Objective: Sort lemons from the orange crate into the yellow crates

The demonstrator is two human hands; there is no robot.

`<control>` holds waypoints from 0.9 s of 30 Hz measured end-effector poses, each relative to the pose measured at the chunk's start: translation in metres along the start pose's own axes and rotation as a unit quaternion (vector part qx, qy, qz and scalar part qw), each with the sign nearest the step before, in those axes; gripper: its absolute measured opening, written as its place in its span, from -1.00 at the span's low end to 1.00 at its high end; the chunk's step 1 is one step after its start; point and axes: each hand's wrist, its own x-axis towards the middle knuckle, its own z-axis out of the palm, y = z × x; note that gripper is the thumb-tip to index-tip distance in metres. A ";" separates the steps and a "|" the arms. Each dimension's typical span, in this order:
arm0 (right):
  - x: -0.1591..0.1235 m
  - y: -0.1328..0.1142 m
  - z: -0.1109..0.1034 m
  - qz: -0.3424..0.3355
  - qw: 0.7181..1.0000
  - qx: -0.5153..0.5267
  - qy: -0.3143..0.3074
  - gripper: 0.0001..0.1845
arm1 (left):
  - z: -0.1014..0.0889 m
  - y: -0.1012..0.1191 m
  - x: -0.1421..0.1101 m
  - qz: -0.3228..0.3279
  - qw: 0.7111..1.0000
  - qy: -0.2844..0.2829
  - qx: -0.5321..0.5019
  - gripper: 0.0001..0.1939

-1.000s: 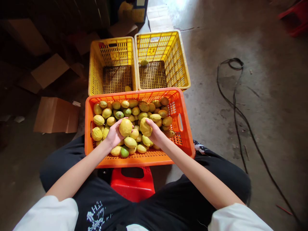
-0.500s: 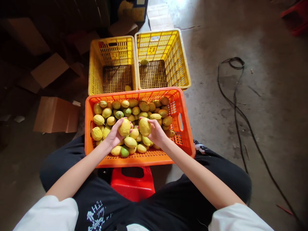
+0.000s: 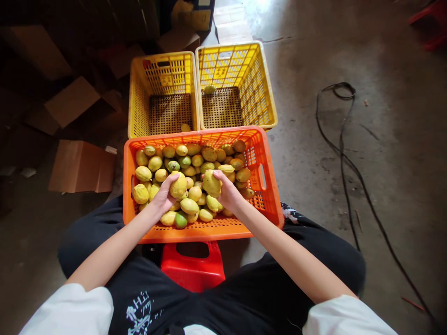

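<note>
Hands (image 3: 164, 195) with lemons (image 3: 178, 185), orange crate (image 3: 268, 186)

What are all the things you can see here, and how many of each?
orange crate: 1, orange, in front of the knees, holds a heap of fruit
loose fruit: many, yellow and green, in the orange crate
yellow crates: 2, yellow, side by side behind the orange crate, one fruit in each
red stool: 1, red, under the orange crate
cardboard boxes: several, brown, on the floor at left
cable: 1, black, on the floor at right
left hand: 1, holds a yellow fruit over the crate
right hand: 1, holds another yellow fruit
</note>
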 end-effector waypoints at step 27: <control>0.002 -0.004 0.004 0.013 0.999 0.010 0.042 -0.30 | 0.007 0.005 -0.002 -0.042 0.998 -0.004 -0.043 -0.75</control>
